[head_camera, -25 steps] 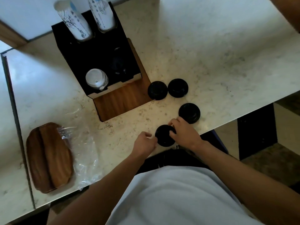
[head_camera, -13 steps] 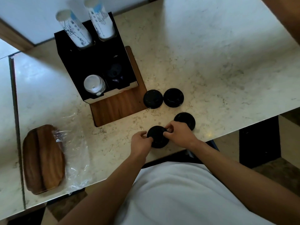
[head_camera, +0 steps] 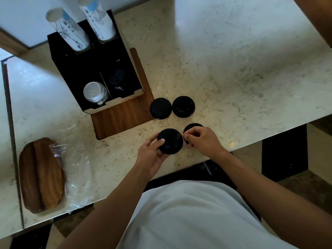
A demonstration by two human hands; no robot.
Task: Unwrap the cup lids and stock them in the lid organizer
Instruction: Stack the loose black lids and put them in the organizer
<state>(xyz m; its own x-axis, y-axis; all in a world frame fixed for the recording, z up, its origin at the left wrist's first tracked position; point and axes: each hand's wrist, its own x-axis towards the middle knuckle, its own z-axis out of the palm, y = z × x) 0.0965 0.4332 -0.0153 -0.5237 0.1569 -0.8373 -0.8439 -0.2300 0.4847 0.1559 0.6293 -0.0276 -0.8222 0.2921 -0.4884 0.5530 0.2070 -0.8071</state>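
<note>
I saw the left hand (head_camera: 152, 155) gripping a black lid (head_camera: 170, 141), thumb on its top and fingers curled under its left rim, near the table's (head_camera: 233, 72) near edge. The right hand (head_camera: 201, 141) had its fingers curled over a second black lid (head_camera: 193, 127) just right of the first; I could not tell whether this grip pinched it or only touched it. Two further black lids (head_camera: 161, 108) (head_camera: 183, 106) lay side by side farther in, the left one touching the wooden base (head_camera: 122, 115) of the lid organizer (head_camera: 75, 69). Its near-left compartment held white lids (head_camera: 94, 92); its near-right compartment held dark lids (head_camera: 116, 81). Two cup stacks (head_camera: 68, 29) stood at its far side. Clear wrap (head_camera: 77, 159) lay left, overlapping a wooden tray (head_camera: 39, 175) at the near-left edge. The table's right and far areas lay bare.
</note>
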